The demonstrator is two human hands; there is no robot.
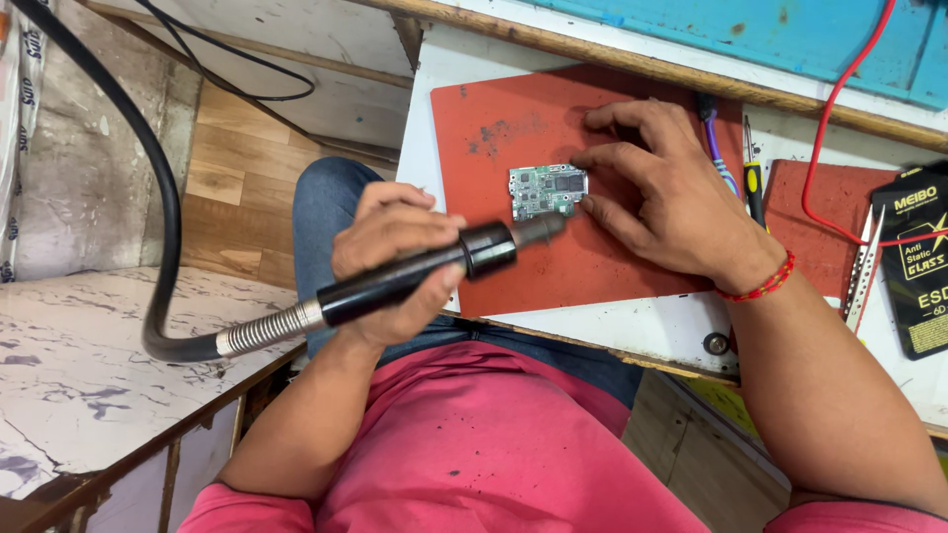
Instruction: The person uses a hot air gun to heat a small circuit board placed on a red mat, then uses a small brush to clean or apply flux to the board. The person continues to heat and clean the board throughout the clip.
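Observation:
My left hand (390, 252) grips a black hot-air wand (425, 271) with a metal nozzle that points at a small green circuit board (546, 190). The board lies flat on a red work mat (494, 128). My right hand (657, 188) rests on the mat with its fingertips touching the board's right edge, holding it in place. A red thread band circles my right wrist. A thick black hose (158, 197) with a metal spring sleeve runs from the wand's rear off to the upper left.
A screwdriver with a yellow-black handle (752, 183), a purple-handled tool (718, 148), tweezers (861, 266), a black packet (913, 262), a red wire (825, 128) and a second red mat (825, 202) lie right of the hand. A marble-pattern counter (79, 355) sits at left.

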